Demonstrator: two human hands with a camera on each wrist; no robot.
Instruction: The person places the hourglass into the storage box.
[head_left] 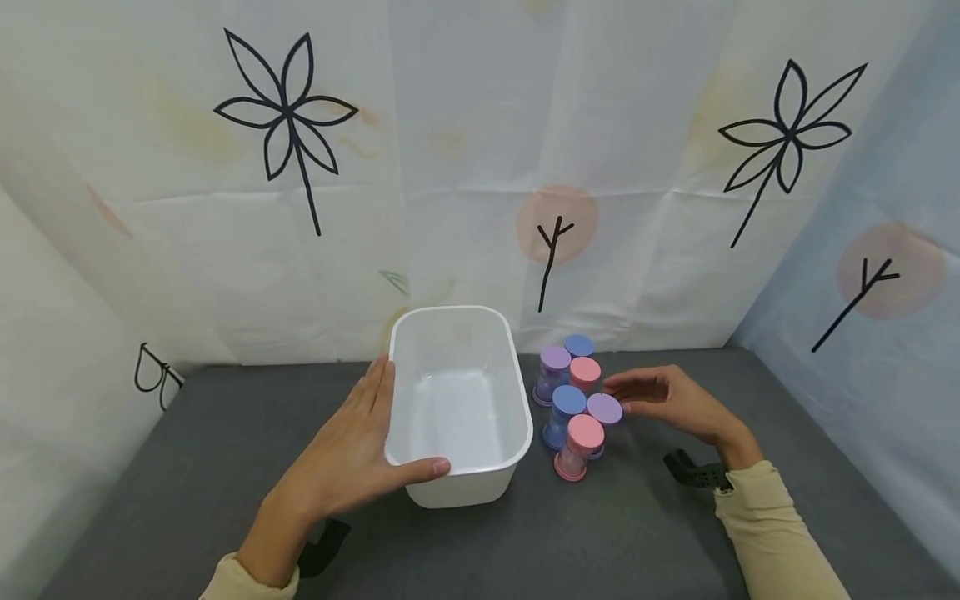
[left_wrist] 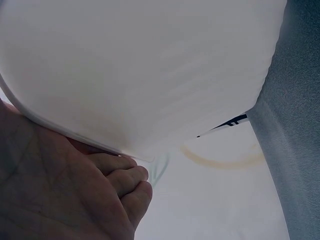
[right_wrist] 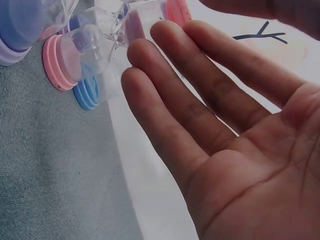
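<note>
A dark grey felt-like tabletop [head_left: 187,467] fills the lower frame. White fabric backdrop [head_left: 450,167] rises behind, printed with black line-drawn flowers [head_left: 285,112] and pale peach circles [head_left: 558,218]. Even, soft light.

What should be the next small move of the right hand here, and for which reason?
Probably the right hand should close its fingers around the nearest purple-capped sand timer. The hand is open beside the cluster of timers and grips none yet, while the left hand already rests on the rim of the empty white tub, steadying it.
</note>
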